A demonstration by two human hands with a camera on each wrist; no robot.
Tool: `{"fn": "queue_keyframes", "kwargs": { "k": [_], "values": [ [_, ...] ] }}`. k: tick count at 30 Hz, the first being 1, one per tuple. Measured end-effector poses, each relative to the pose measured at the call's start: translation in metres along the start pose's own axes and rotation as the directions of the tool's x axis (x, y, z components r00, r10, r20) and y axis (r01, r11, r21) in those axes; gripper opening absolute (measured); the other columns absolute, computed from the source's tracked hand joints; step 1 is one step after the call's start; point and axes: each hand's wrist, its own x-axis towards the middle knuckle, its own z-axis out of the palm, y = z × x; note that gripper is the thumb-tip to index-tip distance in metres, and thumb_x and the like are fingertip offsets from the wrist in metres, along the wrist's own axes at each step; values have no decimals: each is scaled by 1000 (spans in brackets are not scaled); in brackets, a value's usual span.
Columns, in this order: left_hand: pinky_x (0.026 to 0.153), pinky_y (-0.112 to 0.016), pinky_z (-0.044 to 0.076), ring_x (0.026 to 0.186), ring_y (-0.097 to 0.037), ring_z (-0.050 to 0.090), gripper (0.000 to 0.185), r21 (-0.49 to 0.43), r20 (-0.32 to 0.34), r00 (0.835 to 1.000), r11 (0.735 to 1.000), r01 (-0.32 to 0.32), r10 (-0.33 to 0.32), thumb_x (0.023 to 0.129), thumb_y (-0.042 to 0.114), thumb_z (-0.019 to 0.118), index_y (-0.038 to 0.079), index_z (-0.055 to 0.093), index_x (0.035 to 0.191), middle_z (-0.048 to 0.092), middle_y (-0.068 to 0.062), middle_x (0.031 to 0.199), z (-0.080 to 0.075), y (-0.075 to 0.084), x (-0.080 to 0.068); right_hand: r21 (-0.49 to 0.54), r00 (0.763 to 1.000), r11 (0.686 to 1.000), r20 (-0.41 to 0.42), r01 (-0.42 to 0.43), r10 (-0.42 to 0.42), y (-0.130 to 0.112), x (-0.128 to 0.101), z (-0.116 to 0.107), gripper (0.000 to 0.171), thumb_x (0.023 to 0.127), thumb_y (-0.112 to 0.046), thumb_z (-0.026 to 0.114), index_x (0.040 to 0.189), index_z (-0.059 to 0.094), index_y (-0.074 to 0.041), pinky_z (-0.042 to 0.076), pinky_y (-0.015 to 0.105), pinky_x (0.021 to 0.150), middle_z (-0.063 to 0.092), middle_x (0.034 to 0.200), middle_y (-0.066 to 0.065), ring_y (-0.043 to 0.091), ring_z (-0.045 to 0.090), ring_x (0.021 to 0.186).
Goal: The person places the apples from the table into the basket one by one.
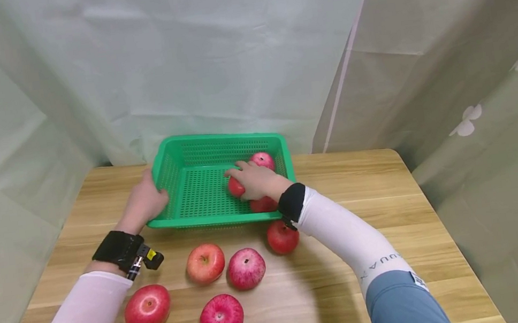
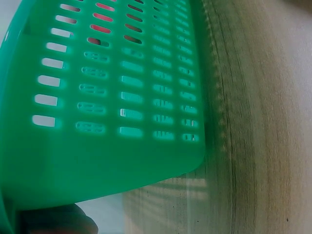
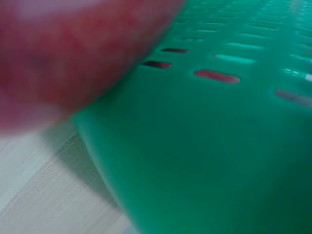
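A green plastic basket with slotted walls stands at the back of the table. My left hand grips its left rim; the left wrist view shows the basket's wall up close. Inside the basket, toward its right side, my right hand holds a red apple from above. Behind that hand lies a pink-red apple, and another red apple sits below it by the front wall, partly covered. In the right wrist view a blurred apple appears large beside the basket's wall.
On the wooden table, in front of the basket, lie several apples: one under my right wrist, two in the middle, one nearer me and one beside my left forearm. Pale curtains hang behind the table.
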Motion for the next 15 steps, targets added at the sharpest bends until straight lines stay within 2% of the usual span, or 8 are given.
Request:
{"fn": "queue_keyframes", "kwargs": {
  "k": [8,15],
  "values": [
    [58,-40,54,81,-40,66,72,0,0,1000,1000,3,-3,103,9,47,-16,11,161,57,-44,118,-1,-2,2,32,1000,999,-15,17,-17,3,0,-3,80,96,-32,80,165,40,-25,49,50,111,35,169,14,41,37,152],
    [58,-40,54,81,-40,66,74,-3,5,1000,1000,10,-10,103,10,46,-16,10,162,56,-44,118,1,-6,5,162,993,984,-99,75,-60,13,-10,-6,75,97,-31,80,162,45,-21,48,45,111,42,165,10,27,45,148]
  ]
}}
